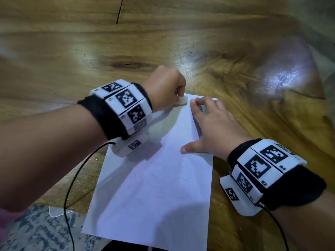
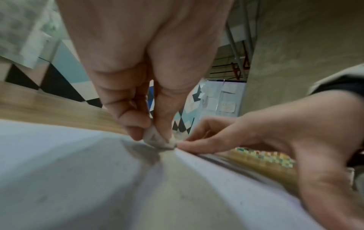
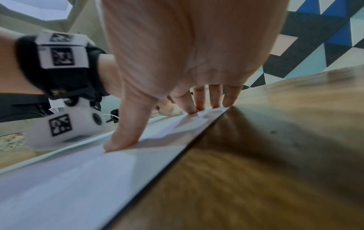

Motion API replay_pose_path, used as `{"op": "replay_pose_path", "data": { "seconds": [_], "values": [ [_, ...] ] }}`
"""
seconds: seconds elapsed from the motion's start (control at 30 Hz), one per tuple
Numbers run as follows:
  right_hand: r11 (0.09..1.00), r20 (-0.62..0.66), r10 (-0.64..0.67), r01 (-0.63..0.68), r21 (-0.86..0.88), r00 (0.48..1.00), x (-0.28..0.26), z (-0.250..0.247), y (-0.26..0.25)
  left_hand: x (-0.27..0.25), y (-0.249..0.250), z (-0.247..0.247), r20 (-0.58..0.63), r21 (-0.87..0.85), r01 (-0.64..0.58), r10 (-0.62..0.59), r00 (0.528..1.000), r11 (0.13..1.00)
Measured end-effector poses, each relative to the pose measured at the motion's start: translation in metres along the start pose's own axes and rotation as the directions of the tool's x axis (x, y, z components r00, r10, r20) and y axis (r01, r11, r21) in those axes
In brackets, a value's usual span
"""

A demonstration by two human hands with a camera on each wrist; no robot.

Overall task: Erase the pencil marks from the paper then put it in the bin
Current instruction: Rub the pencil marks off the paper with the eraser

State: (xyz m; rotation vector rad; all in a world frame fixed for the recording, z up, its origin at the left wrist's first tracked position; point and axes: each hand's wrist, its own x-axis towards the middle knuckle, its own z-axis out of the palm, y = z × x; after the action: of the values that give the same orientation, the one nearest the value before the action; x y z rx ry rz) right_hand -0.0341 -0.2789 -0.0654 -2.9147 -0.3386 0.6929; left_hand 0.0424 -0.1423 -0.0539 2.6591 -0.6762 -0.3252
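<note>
The erasing step is in hand, and by the look of it far from done. The sheet of paper (image 1: 157, 178) lies flat on the wooden surface (image 1: 72, 51), running from the centre of the head view down to its lower edge. The left hand (image 1: 165, 87) has its fingers curled, pinching a small white eraser (image 1: 181, 102) whose tip is down on the sheet at its top edge, just above centre frame; the left wrist view shows the eraser's worn, greyed end (image 2: 157, 140) against the paper with a grey smudge beside it. The right hand (image 1: 210, 127) is spread flat, fingertips (image 3: 215, 104) and thumb pressed on the upper right part of the sheet, holding it steady just beside the eraser. Faint pencil circles (image 1: 181, 182) show lower on the page, towards the bottom centre of the frame, so I judge most of the marks remain. The next move calls for rubbing strokes worked down towards those circles, with the holding hand shifted along so the thin sheet does not buckle or tear. No bin appears in any view.
</note>
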Motion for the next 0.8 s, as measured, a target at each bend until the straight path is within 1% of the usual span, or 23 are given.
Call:
{"op": "replay_pose_path", "data": {
  "seconds": [0.03,0.07,0.13,0.2,0.23,0.27,0.3,0.33,0.37,0.4,0.43,0.47,0.5,0.57,0.63,0.67,0.7,0.73,0.8],
  "values": [
    [1.000,0.001,0.000,0.000,0.000,1.000,0.000,0.000,0.000,0.003,0.001,0.000,-0.024,0.004,0.006,-0.006,1.000,1.000],
    [1.000,0.001,-0.002,0.002,0.003,1.000,0.001,0.000,0.000,0.001,0.000,0.002,-0.006,0.002,-0.008,0.008,1.000,1.000],
    [1.000,0.000,0.000,0.000,0.016,1.000,0.001,0.000,0.000,-0.015,-0.003,0.006,0.125,-0.018,-0.085,0.087,0.988,0.996],
    [1.000,0.001,0.000,0.000,0.020,1.000,0.000,-0.001,0.000,-0.037,-0.005,0.011,0.289,-0.019,-0.154,0.153,0.945,0.988],
    [1.000,0.001,-0.002,0.002,0.018,1.000,0.000,-0.001,0.000,-0.044,-0.006,0.012,0.341,-0.025,-0.163,0.161,0.926,0.986],
    [1.000,0.002,-0.003,0.003,0.016,1.000,0.000,-0.001,-0.001,-0.045,-0.007,0.011,0.356,-0.035,-0.150,0.153,0.922,0.988],
    [1.000,0.005,-0.004,0.004,0.013,1.000,0.000,-0.002,-0.001,-0.042,-0.008,0.008,0.329,-0.038,-0.129,0.134,0.935,0.991],
    [1.000,0.007,-0.005,0.005,0.009,1.000,-0.001,-0.002,-0.001,-0.035,-0.009,0.006,0.263,-0.032,-0.101,0.106,0.959,0.994],
    [1.000,0.008,-0.004,0.004,0.005,1.000,-0.001,-0.002,-0.001,-0.026,-0.011,0.003,0.167,-0.019,-0.065,0.068,0.984,0.998],
    [1.000,0.008,-0.002,0.002,-0.001,1.000,0.000,-0.002,-0.001,-0.019,-0.013,0.001,0.069,-0.009,-0.031,0.032,0.997,0.999],
    [1.000,0.008,0.001,-0.001,-0.007,1.000,0.000,-0.002,-0.001,-0.014,-0.014,0.000,0.006,-0.004,-0.005,0.005,1.000,1.000],
    [1.000,0.007,0.002,-0.002,-0.012,1.000,0.000,-0.002,-0.001,-0.016,-0.016,0.001,-0.009,-0.004,0.006,-0.006,1.000,1.000],
    [1.000,0.008,0.003,-0.003,-0.013,1.000,0.000,-0.002,-0.002,-0.022,-0.017,0.003,0.016,-0.005,-0.009,0.009,1.000,1.000],
    [1.000,0.010,0.004,-0.004,-0.016,1.000,0.000,-0.002,-0.002,-0.046,-0.018,0.008,0.162,-0.024,-0.081,0.084,0.983,0.996],
    [1.000,0.009,0.004,-0.004,-0.027,1.000,0.000,-0.002,-0.002,-0.063,-0.016,0.010,0.311,-0.049,-0.115,0.125,0.942,0.992],
    [1.000,0.011,0.004,-0.004,-0.030,1.000,0.000,-0.002,-0.002,-0.064,-0.017,0.009,0.329,-0.054,-0.105,0.117,0.937,0.993],
    [0.999,0.012,0.003,-0.003,-0.032,1.000,0.000,-0.002,-0.002,-0.059,-0.018,0.007,0.302,-0.045,-0.088,0.097,0.948,0.995],
    [0.999,0.013,0.003,-0.003,-0.033,1.000,0.001,-0.002,-0.002,-0.050,-0.019,0.004,0.245,-0.038,-0.064,0.071,0.967,0.997],
    [0.999,0.011,0.006,-0.006,-0.033,1.000,0.000,-0.002,-0.002,-0.031,-0.019,0.001,0.100,-0.026,-0.004,0.006,0.995,1.000]
  ]
}}
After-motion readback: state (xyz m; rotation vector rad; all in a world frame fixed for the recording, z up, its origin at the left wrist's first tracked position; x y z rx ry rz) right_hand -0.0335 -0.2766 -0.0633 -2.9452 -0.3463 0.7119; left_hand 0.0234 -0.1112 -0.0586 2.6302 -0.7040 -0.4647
